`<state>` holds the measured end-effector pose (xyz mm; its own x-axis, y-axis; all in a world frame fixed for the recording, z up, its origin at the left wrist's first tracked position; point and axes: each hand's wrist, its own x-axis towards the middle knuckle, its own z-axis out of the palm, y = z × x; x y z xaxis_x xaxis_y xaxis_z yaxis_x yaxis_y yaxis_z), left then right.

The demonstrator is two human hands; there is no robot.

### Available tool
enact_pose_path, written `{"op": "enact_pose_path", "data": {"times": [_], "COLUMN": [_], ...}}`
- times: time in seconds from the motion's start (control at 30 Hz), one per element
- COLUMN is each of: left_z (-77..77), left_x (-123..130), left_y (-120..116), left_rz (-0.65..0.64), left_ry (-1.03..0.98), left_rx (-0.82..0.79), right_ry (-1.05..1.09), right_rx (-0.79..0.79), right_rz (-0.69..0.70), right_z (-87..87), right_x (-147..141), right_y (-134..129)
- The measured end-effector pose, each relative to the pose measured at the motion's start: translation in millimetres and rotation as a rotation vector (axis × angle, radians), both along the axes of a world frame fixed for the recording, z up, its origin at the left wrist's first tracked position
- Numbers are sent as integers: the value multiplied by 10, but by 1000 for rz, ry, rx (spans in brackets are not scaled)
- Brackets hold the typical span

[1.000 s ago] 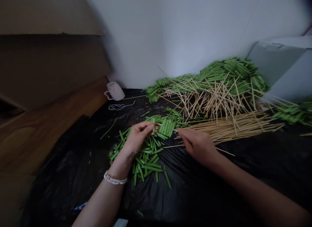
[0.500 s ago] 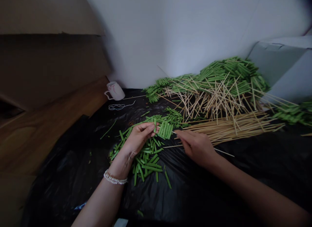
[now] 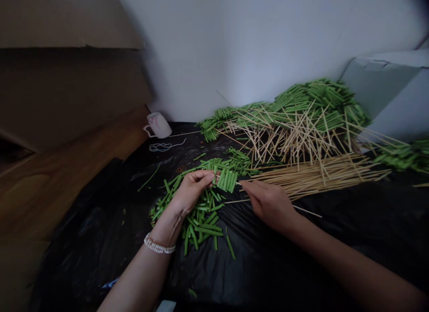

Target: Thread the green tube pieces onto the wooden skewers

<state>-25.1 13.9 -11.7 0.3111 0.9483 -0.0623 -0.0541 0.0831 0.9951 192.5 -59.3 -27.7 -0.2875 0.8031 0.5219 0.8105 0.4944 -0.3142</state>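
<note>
My right hand (image 3: 268, 202) is closed on a thin wooden skewer (image 3: 306, 211), whose tail sticks out behind the palm. Several cut green bean pieces (image 3: 228, 180) sit side by side, threaded across the skewer. At its far end my left hand (image 3: 196, 187), with a beaded bracelet at the wrist, pinches one more green bean piece (image 3: 215, 176) by the skewer tip. Under and around the left hand lies a heap of loose cut green beans (image 3: 204, 227) on black plastic sheeting (image 3: 268, 271).
Bare skewers (image 3: 321, 175) lie in a bundle right of centre. Behind them is a pile of filled skewers (image 3: 315, 95) against the wall. A white mug (image 3: 159, 125) lies tipped at the back left, near a tangled cord (image 3: 161, 147). Boxes (image 3: 73, 88) stand at left and right.
The bean piece in my left hand has moved slightly right along the skewer, toward the threaded row. My right hand has barely shifted.
</note>
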Motion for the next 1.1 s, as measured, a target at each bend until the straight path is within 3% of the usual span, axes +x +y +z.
{"op": "enact_pose_path", "data": {"times": [0.5, 0.73, 0.83, 1.1], "left_z": [25, 85, 78, 119], "left_x": [27, 69, 55, -84], "left_y": [-44, -110, -82, 61], "left_rz": [-2, -158, -76, 288], "left_ry": [-73, -15, -57, -363], "left_rx": [-127, -156, -114, -85], "right_ry": [-16, 5, -55, -282], "right_rx": [-27, 21, 32, 58], "right_rz": [1, 3, -11, -145], "right_z": [-44, -36, -32, -7], "right_x": [2, 23, 62, 342], "right_y": [13, 32, 49, 230]}}
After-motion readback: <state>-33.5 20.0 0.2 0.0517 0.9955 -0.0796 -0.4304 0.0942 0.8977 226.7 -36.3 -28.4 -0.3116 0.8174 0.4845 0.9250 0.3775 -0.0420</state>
